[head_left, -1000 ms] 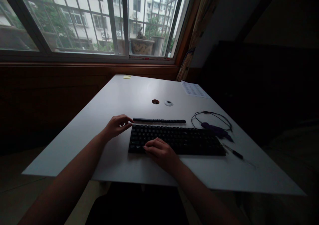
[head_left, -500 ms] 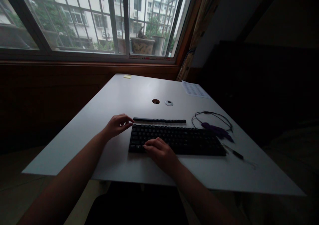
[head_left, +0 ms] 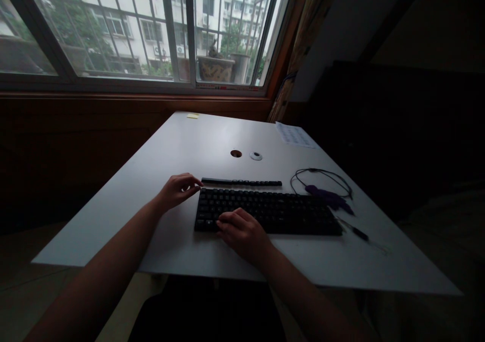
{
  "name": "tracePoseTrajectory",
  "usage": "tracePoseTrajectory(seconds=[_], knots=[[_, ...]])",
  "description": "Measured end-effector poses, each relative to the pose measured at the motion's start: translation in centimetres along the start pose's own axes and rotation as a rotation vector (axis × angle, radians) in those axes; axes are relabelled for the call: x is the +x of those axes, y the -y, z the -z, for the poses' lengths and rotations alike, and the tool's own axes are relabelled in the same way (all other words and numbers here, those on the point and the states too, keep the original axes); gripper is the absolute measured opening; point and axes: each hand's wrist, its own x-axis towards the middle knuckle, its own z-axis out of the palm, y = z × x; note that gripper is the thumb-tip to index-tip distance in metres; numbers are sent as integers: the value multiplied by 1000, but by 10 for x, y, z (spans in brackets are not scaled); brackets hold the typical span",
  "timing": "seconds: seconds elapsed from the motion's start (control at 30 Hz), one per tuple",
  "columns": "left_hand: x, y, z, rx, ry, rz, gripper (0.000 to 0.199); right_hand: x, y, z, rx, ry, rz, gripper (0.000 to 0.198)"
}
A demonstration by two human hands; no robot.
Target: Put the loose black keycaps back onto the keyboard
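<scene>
Keyboard [head_left: 275, 211] lies flat on the white worktop [head_left: 170, 251] in front of you, with a narrow black strip [head_left: 242, 182] just behind its far edge. Your left hand [head_left: 175, 191] is at the far left corner, thumb and forefinger close together in a narrow grip; you cannot tell from here whether they pinch anything. Your right hand [head_left: 245, 231] curls over the near keys towards the left end, and its fingertips are too dark to show what they hold, if anything.

The step in hand looks like fine fingertip work at this end, so keep the right wrist low and press or lift straight, without sideways force. Let the left fingers steady the corner lightly, clear of the strip, which could be nudged. Mind the dark-handled tool [head_left: 359, 234] near the right end if the keyboard slides.
</scene>
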Motion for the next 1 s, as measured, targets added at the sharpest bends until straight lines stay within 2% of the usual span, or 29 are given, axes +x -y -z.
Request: tracePoseTrajectory(seconds=[0.23,0.37,0.47,0.53,0.6,0.73,0.87,1.0], knots=[[0,-1,1,0,6,29,24,-4,2,0,-45,-8,-37,22],[0,0,2,-1,4,43,26,-2,2,6,81,-114,-81,14],[0,3,2,-3,13,47,27,-5,3,13,218,-175,-153,17],[-1,4,2,-6,25,52,28,-11,5,16,322,-127,-188,23],[-1,5,1,-5,37,54,27,-19,7,18,377,-7,-194,30],[-1,5,1,5,72,15,26,-29,13,17,262,191,-160,44],[-2,4,2,-4,104,-18,28,-27,17,19,190,256,-173,44],[-2,4,1,2,136,-31,35,-26,18,20,191,263,-156,45]])
